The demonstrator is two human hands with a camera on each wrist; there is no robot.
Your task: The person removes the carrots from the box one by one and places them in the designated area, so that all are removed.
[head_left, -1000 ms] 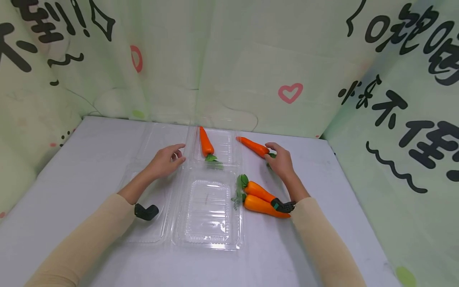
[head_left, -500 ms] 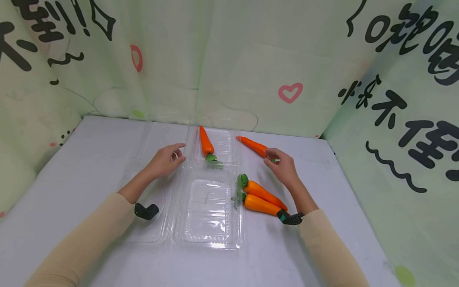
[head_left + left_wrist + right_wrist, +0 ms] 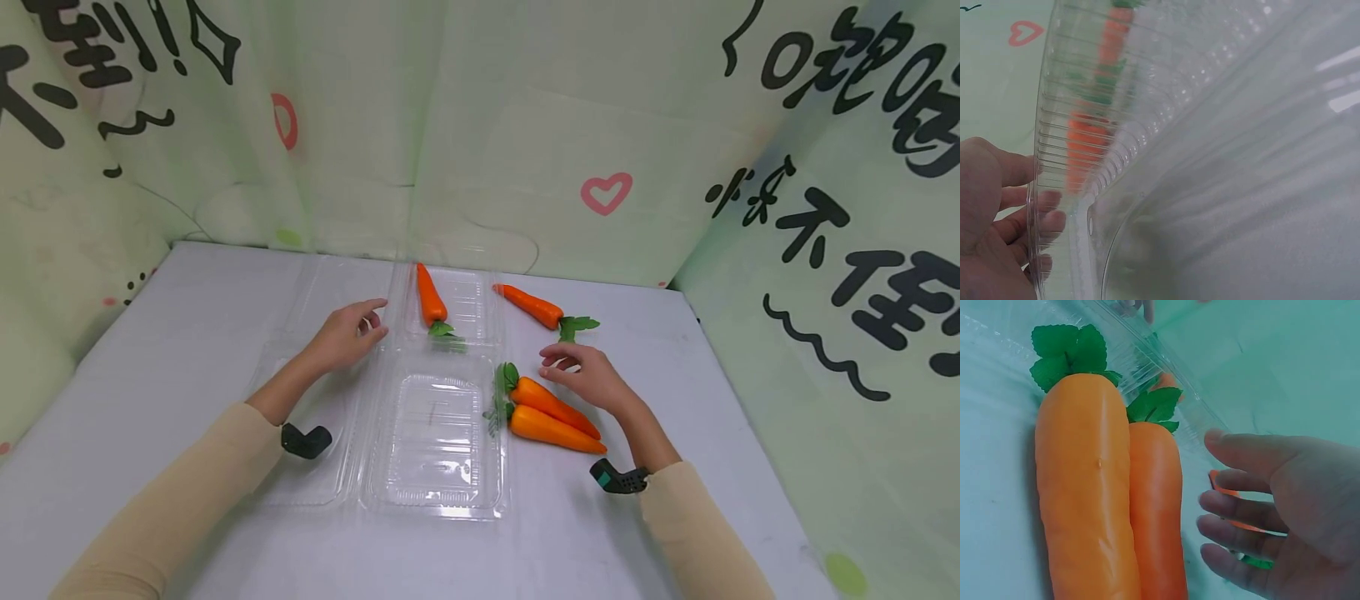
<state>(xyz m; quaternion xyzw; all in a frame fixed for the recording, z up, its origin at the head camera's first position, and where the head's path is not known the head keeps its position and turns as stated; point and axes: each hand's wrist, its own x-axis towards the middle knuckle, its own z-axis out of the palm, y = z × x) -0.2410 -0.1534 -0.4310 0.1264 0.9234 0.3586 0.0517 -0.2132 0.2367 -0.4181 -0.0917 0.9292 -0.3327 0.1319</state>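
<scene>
My left hand (image 3: 349, 333) hovers around the middle of the clear plastic clamshell boxes, fingers relaxed and slightly bent. In the left wrist view a ribbed clear wall (image 3: 1060, 125) stands partly in front of its fingertips. My right hand (image 3: 581, 375) is above the table with fingers loosely extended, holding nothing. Just beyond it lies a slim orange carrot (image 3: 532, 306) with green leaves. Two thicker carrots (image 3: 1088, 487) lie side by side to its left, their leaves at the near box's rim. Another slim carrot (image 3: 431, 296) lies inside the far box (image 3: 480, 312).
The near box (image 3: 433, 442) is see-through, with its lid (image 3: 315, 483) folded out to the left. A white table (image 3: 150, 350) bears everything. Pale green curtains (image 3: 495, 108) with printed hearts and black characters hang behind and at both sides.
My right hand has let go of the slim carrot's leafy end and drawn back towards the two thicker carrots. That carrot stays on the table. My left hand has stayed put.
</scene>
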